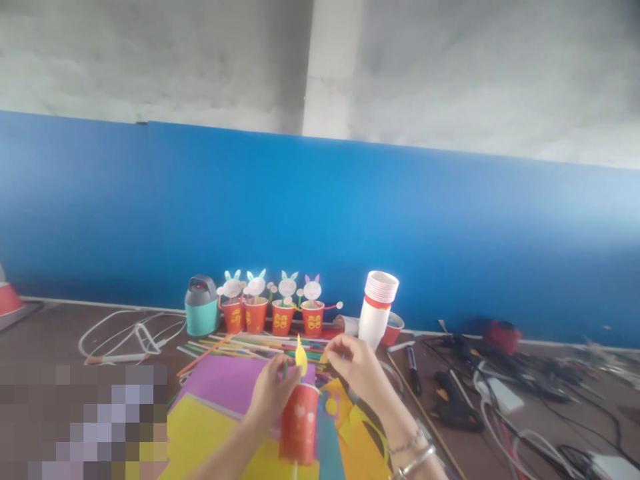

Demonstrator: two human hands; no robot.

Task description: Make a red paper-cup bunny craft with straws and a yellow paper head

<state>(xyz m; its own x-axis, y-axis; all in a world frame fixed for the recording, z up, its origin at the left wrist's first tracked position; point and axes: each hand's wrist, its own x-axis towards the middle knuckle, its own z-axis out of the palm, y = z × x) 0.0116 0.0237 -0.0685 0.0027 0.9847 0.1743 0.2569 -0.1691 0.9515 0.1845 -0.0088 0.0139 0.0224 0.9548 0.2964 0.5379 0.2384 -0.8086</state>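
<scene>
My left hand is closed in a pinch beside a yellow leaf-shaped paper piece, which stands up above the rim of a red paper cup. A small dark green bit shows between the fingers. The cup has pale marks on its side, and a thin white stick shows below it. To the right, my right hand pinches a small yellowish paper piece, partly hidden by the fingertips. A bracelet and a bangle circle the right wrist. Yellow paper and purple paper lie under the hands.
Several red cups with paper rabbit figures line the back, beside a teal container. Stacked white cups stand behind my right hand. Coloured sticks, a glue gun, a marker and tangled cables cover the table.
</scene>
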